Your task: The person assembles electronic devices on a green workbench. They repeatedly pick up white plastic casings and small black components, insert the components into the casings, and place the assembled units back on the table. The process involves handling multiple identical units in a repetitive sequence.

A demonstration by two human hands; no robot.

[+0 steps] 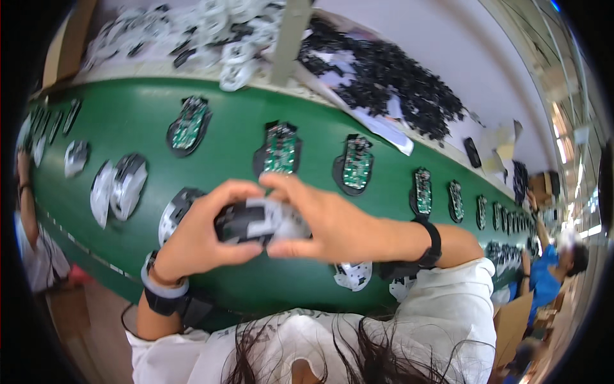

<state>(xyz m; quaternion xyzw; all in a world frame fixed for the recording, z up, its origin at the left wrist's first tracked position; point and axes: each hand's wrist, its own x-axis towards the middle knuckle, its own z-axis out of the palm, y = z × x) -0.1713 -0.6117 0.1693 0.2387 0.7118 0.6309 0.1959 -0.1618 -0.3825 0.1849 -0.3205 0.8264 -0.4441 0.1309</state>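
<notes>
Over the middle of the green work surface, both hands hold a black and silver-white rounded shell [261, 221], which looks like a computer mouse. My left hand [199, 237] wraps its left end. At the right end, the fingers and thumb of my right hand [326, 221] close on the lighter part. The fingertips of both hands almost meet above and below it. Partly behind my left hand lies a white and black shell half [176, 211]. Just beyond the hands sits a green circuit board on a black base [279, 150].
More boards on black bases [355, 165] line the green surface [236, 115], running off right. Shell pieces [128, 185] lie at left. White parts [236, 57] and small black parts [390, 77] are heaped on the back shelf. A person in blue [545, 281] works at far right.
</notes>
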